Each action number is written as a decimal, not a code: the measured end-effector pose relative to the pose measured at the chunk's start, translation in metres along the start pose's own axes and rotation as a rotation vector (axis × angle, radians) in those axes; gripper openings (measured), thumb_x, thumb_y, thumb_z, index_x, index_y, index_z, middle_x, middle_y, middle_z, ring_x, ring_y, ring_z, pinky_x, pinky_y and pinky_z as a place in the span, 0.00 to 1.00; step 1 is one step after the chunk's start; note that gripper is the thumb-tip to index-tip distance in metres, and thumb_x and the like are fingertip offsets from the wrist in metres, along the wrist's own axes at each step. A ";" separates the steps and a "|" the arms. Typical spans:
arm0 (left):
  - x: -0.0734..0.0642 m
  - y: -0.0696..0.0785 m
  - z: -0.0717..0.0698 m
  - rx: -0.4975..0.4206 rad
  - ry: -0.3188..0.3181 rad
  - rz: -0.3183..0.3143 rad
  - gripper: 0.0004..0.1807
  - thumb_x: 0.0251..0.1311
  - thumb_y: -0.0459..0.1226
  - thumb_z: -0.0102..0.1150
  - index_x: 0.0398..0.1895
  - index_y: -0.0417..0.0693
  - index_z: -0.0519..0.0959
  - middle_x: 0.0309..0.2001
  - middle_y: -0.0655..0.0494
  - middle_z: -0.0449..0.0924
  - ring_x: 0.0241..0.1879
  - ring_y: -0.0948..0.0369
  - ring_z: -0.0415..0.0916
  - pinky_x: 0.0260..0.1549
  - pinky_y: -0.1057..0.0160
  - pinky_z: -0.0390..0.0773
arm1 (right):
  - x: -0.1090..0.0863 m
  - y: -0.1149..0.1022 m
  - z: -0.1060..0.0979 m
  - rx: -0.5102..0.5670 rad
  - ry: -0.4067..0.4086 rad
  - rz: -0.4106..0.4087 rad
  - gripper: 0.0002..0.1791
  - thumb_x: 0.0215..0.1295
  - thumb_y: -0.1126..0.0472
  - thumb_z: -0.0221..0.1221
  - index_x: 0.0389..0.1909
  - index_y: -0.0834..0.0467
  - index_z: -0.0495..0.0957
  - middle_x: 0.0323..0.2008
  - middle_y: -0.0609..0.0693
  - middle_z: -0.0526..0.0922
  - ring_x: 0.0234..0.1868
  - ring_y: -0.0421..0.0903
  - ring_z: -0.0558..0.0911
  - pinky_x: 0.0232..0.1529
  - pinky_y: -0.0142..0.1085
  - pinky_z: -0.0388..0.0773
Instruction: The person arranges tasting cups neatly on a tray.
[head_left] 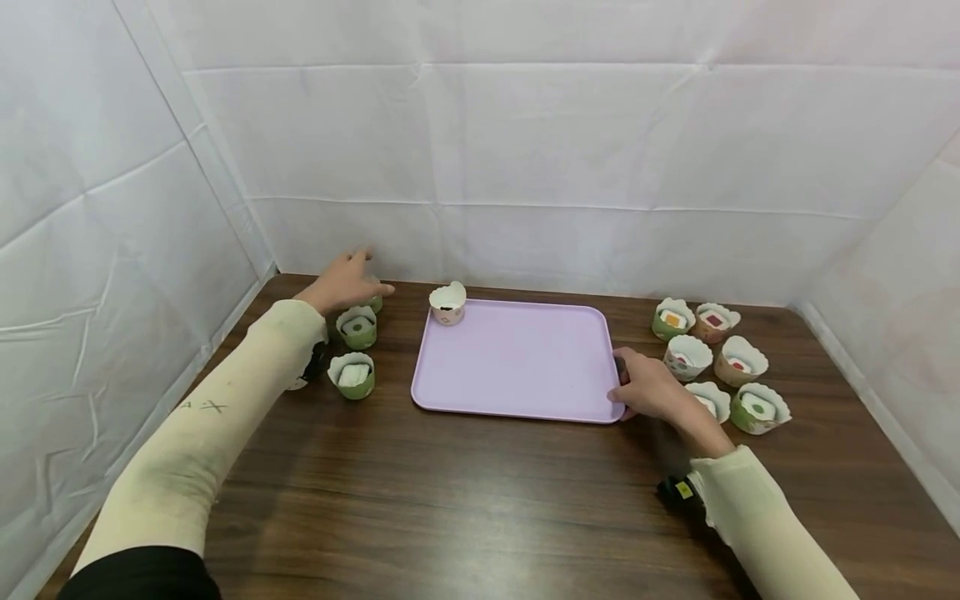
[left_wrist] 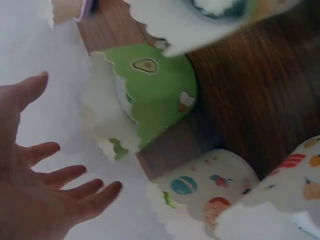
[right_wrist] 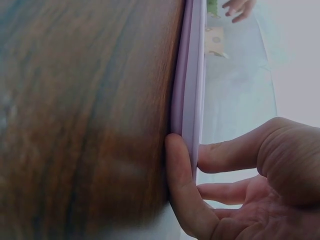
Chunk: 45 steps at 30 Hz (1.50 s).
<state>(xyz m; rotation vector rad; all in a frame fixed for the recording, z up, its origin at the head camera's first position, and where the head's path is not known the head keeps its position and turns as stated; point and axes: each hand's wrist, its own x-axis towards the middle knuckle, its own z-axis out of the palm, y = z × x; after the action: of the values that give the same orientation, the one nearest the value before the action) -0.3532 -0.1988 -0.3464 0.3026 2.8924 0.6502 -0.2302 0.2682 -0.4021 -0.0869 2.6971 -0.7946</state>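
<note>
One lilac tray [head_left: 517, 358] lies on the desk [head_left: 480, 483], its right edge pinched in your right grip [head_left: 651, 385]; your left grip [head_left: 341, 285], released, fingers spread, hovers just beside a green cup [left_wrist: 157, 95]

Left arm [head_left: 195, 442] pale-sleeved, extended well forward, left hand [head_left: 345, 283] with fingers loosely spread, thumb held apart, palm showing in wrist view, right arm [head_left: 772, 517] pale-sleeved, angled forward and inward, wrist [head_left: 708, 429] bare, right hand [head_left: 647, 383] pinching, thumb opposed to fingers
</note>
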 end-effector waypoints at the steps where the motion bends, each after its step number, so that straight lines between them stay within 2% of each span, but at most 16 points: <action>1: 0.000 -0.003 -0.001 -0.001 -0.024 -0.016 0.50 0.72 0.54 0.55 0.81 0.31 0.46 0.78 0.24 0.47 0.78 0.32 0.47 0.77 0.33 0.58 | 0.000 0.000 0.000 0.001 0.001 -0.001 0.42 0.67 0.66 0.63 0.76 0.72 0.54 0.44 0.66 0.76 0.28 0.46 0.83 0.28 0.38 0.90; 7: 0.000 -0.017 -0.001 -0.024 -0.119 -0.060 0.53 0.73 0.53 0.54 0.82 0.30 0.36 0.80 0.26 0.41 0.79 0.32 0.43 0.78 0.33 0.56 | -0.001 -0.003 0.002 0.004 0.006 -0.006 0.42 0.67 0.66 0.64 0.76 0.72 0.54 0.42 0.65 0.77 0.27 0.45 0.83 0.28 0.38 0.90; 11: 0.001 -0.024 0.000 -0.043 -0.160 -0.070 0.53 0.73 0.50 0.54 0.80 0.25 0.36 0.79 0.24 0.40 0.79 0.31 0.44 0.78 0.33 0.58 | -0.001 -0.005 0.004 0.008 -0.001 -0.008 0.42 0.67 0.66 0.64 0.77 0.72 0.54 0.41 0.65 0.77 0.27 0.46 0.83 0.28 0.37 0.90; 15: 0.001 -0.026 0.003 -0.027 -0.187 -0.089 0.50 0.74 0.48 0.53 0.79 0.22 0.40 0.77 0.21 0.45 0.76 0.29 0.50 0.74 0.33 0.64 | 0.000 -0.008 0.004 0.007 -0.001 -0.015 0.43 0.67 0.65 0.64 0.77 0.71 0.54 0.41 0.64 0.77 0.27 0.45 0.83 0.27 0.36 0.89; 22: -0.002 -0.024 0.004 0.035 -0.176 -0.138 0.44 0.73 0.47 0.50 0.79 0.27 0.47 0.76 0.24 0.52 0.74 0.31 0.56 0.71 0.34 0.68 | 0.001 -0.010 0.006 -0.003 0.007 -0.029 0.42 0.67 0.65 0.64 0.76 0.71 0.55 0.40 0.64 0.78 0.25 0.45 0.83 0.26 0.36 0.89; 31: -0.001 -0.024 0.004 0.046 -0.182 -0.081 0.38 0.74 0.43 0.49 0.76 0.26 0.52 0.74 0.23 0.57 0.71 0.32 0.61 0.66 0.36 0.73 | 0.002 -0.007 0.007 0.024 0.026 -0.058 0.41 0.66 0.68 0.62 0.75 0.74 0.55 0.38 0.65 0.80 0.23 0.44 0.84 0.24 0.36 0.88; 38: -0.001 -0.024 0.002 0.022 -0.175 -0.077 0.35 0.73 0.42 0.48 0.73 0.25 0.55 0.71 0.23 0.60 0.69 0.33 0.65 0.64 0.37 0.75 | 0.004 -0.003 0.007 0.009 0.037 -0.069 0.41 0.65 0.67 0.62 0.75 0.75 0.55 0.38 0.65 0.80 0.22 0.43 0.83 0.24 0.36 0.88; 45: -0.002 -0.026 0.000 0.020 -0.154 -0.078 0.37 0.74 0.42 0.46 0.76 0.27 0.52 0.73 0.24 0.58 0.71 0.33 0.62 0.66 0.37 0.73 | 0.005 -0.004 0.008 0.000 0.033 -0.068 0.41 0.66 0.67 0.62 0.75 0.74 0.55 0.38 0.64 0.80 0.22 0.43 0.83 0.24 0.36 0.88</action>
<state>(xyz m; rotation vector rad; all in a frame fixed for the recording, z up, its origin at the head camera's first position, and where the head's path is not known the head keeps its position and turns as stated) -0.3553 -0.2222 -0.3576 0.2300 2.7494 0.5595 -0.2321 0.2603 -0.4079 -0.1679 2.7378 -0.8229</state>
